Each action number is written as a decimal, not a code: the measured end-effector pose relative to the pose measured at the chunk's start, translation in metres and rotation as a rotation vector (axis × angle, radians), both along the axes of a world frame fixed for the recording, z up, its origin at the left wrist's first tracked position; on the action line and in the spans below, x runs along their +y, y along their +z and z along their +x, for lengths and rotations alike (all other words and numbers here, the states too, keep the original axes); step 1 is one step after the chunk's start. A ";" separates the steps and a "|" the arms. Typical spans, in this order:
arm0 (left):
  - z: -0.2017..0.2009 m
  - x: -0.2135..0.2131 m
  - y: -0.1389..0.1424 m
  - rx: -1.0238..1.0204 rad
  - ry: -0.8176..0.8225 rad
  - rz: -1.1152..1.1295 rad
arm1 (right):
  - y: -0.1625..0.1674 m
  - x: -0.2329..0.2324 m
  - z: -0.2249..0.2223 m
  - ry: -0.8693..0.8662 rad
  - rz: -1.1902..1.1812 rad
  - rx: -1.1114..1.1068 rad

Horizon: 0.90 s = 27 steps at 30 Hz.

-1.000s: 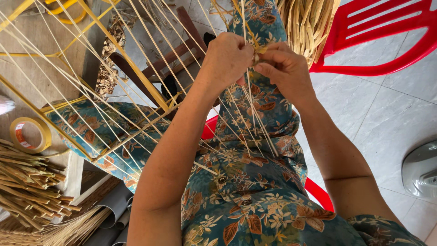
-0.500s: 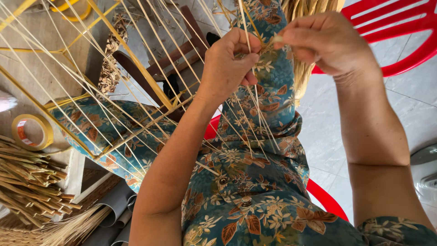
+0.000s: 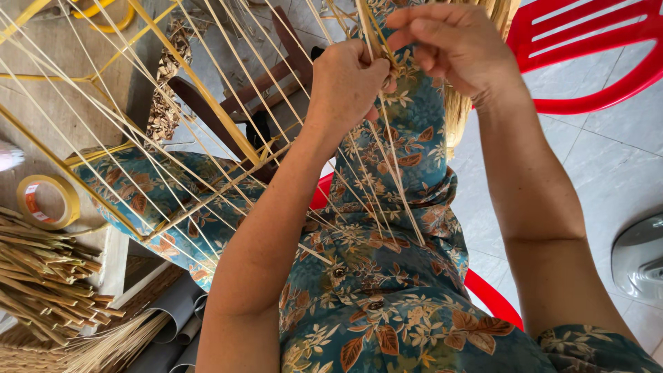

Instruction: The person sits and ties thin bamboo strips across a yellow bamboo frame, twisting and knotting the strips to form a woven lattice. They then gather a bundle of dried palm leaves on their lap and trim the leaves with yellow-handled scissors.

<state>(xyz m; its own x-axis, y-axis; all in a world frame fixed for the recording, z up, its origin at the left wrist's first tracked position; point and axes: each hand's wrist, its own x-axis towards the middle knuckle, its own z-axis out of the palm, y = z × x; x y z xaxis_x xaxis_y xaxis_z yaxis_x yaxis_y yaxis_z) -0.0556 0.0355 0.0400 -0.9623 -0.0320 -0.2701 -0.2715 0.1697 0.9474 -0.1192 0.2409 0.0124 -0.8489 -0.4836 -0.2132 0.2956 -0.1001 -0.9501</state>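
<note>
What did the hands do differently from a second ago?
The right hand lifted up and away from the left hand, drawing a thin straw strand upward, its fingers now loosely curled. The left hand kept its closed grip on the bunch of pale strands. The yellow frame, the tape roll and the red chair stayed where they were.

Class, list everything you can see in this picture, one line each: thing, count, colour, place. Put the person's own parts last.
thin cane strands: many, pale yellow, fanned across left and centre
frame rods: several, yellow, upper left
tape roll: one, tan, left edge
cut sticks: one bundle, brown, lower left
plastic chair: one, red, upper right
floor tiles: pale grey, right
floral garment: one, teal and brown, centre
left hand: closed on strands, top centre
right hand: pinching strands, top right
</note>
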 end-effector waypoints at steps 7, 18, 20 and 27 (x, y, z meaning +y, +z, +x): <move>-0.013 0.001 -0.002 -0.023 -0.078 -0.152 | -0.018 -0.011 -0.007 0.186 -0.064 -0.152; 0.014 -0.006 0.010 0.337 0.189 0.008 | -0.050 0.019 0.026 -0.219 -0.615 -0.358; 0.023 -0.006 0.013 0.590 0.159 -0.176 | -0.054 0.028 0.037 -0.178 -0.702 -0.403; -0.018 0.011 0.006 0.665 -0.470 -0.745 | -0.054 0.077 0.054 -0.142 -0.609 -0.260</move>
